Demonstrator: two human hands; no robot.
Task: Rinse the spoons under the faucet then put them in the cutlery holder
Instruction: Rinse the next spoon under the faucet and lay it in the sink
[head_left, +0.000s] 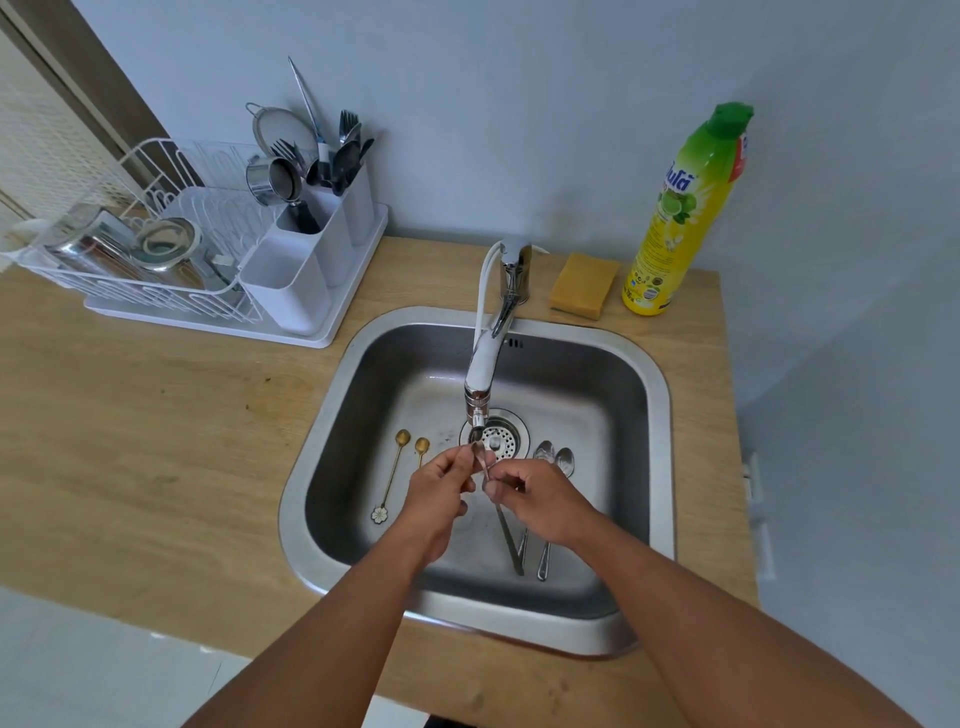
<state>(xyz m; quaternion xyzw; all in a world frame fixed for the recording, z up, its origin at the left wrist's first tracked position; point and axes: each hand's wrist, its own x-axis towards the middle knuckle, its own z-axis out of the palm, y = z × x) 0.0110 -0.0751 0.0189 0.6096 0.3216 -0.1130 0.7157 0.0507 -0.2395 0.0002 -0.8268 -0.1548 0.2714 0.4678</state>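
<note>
Both hands hold one silver spoon (506, 540) under the faucet (483, 374) spout, over the sink (332, 415). My left hand (441, 493) pinches its bowl end; my right hand (540, 501) grips the handle, whose lower end points toward me. Two gold spoons (394, 473) lie on the sink floor at the left, one partly hidden by my left hand. Two silver spoons (563, 462) lie at the right, partly under my right hand. The white cutlery holder (306, 260) stands at the back left, its far compartments holding forks and utensils.
A white dish rack (140, 249) with metal cups stands left of the holder on a white tray. A yellow sponge (584, 286) and a yellow-green dish soap bottle (685, 208) stand behind the sink at the right. The drain strainer (506, 434) sits mid-sink. The wooden counter (156, 441) surrounds it.
</note>
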